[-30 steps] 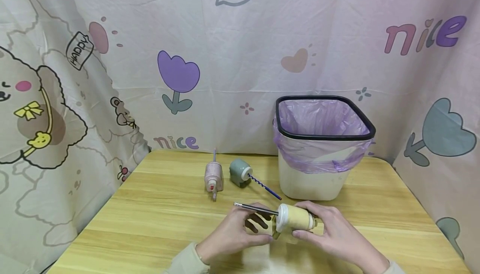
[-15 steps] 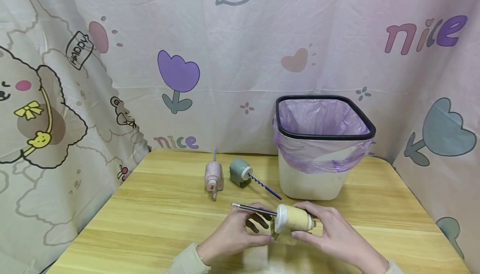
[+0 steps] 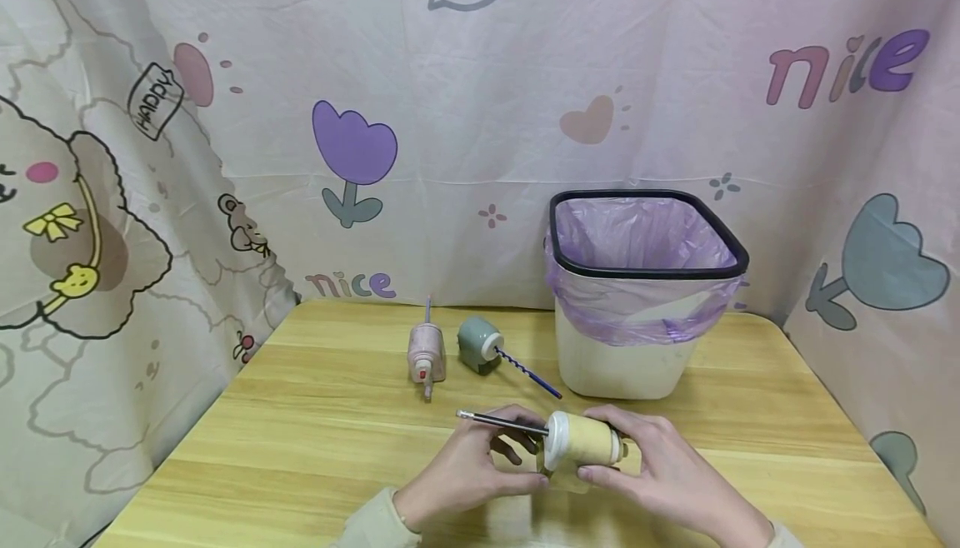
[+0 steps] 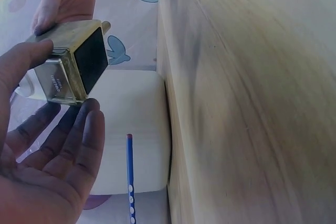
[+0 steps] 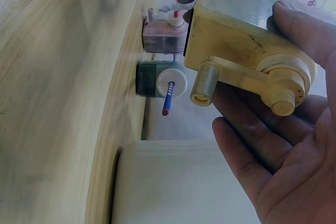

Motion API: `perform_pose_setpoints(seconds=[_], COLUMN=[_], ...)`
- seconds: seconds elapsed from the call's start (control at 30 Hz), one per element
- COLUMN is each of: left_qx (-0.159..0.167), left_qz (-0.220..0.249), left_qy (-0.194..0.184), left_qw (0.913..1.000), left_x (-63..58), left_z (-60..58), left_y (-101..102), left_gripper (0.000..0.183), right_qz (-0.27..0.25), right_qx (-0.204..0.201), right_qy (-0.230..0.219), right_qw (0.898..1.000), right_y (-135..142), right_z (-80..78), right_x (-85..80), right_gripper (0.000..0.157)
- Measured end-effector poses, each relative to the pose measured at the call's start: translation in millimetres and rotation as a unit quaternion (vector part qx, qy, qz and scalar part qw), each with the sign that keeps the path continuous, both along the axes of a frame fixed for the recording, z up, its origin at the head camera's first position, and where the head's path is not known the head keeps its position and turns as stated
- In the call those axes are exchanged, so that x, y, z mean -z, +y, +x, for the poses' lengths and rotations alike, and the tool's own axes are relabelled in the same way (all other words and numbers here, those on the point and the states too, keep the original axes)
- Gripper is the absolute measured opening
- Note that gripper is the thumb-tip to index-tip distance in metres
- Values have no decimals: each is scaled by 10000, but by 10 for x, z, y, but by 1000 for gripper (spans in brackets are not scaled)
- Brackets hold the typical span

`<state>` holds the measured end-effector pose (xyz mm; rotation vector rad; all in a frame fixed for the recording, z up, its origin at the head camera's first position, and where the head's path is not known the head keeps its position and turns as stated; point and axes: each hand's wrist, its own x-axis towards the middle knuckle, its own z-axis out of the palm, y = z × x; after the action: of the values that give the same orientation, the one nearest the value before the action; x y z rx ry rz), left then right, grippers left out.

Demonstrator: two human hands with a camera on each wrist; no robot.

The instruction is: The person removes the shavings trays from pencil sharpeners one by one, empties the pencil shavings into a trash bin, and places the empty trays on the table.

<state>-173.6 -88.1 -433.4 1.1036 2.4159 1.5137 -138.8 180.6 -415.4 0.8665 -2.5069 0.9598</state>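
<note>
Both hands hold a yellow crank pencil sharpener (image 3: 588, 438) on its side above the table. A dark pencil (image 3: 498, 421) sticks out of its white front, pointing left. My right hand (image 3: 663, 456) grips the body near the crank end; the crank arm (image 5: 236, 74) shows in the right wrist view. My left hand (image 3: 465, 465) is at the front end, its thumb on the clear shavings drawer (image 4: 59, 80) and its fingertips at the opposite edge. The black base (image 4: 93, 59) faces away from the left palm in the left wrist view.
A pink sharpener (image 3: 427, 348) and a grey-green sharpener (image 3: 475, 341) with a blue pencil (image 3: 536, 377) in it lie farther back on the wooden table (image 3: 300, 440). Behind the right hand stands a white bin (image 3: 622, 365) with a purple liner. A printed curtain (image 3: 465, 115) hangs behind.
The sharpener, with its pencil, has shifted slightly left and toward me, and its front end has tilted a little. Both hands keep their places on it; the other things stay put.
</note>
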Motion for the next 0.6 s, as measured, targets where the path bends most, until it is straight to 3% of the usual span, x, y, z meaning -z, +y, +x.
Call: perform_pose_setpoints(seconds=[0.6], left_qx=[3], left_qz=[111], left_qy=[244], left_qw=[9996], left_x=[19], left_z=[15], left_y=[28], left_gripper=[49], right_qz=[-3], right_qx=[2], right_qy=[-234], right_qw=[9997], right_y=[-17], right_z=[21], right_x=[-9], right_gripper=[43])
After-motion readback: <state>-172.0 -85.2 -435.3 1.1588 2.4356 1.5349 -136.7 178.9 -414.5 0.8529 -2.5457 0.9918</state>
